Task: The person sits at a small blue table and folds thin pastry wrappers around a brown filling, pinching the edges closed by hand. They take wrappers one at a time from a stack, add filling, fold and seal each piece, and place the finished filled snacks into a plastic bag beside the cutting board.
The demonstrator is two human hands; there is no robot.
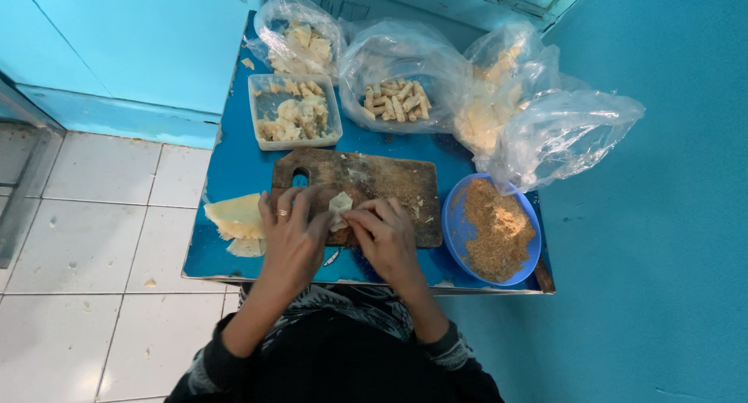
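My left hand point(293, 235), with a ring on one finger, and my right hand point(388, 238) meet over the near edge of a worn wooden cutting board point(382, 181). Both pinch a small pale folded wrapper piece point(340, 206) between the fingertips. A stack of thin pale wrapper sheets point(236, 220) lies on the blue table point(238, 165) just left of my left hand. A blue bowl of brown crumbs point(492, 230) stands right of my right hand.
Behind the board stand a clear plastic tub of pale filling pieces point(294, 111) and several clear plastic bags: one with pale chunks point(300, 37), one with small rolled sticks point(396, 99), others at the right point(538, 114). White tiled floor point(101, 216) lies left; blue walls surround.
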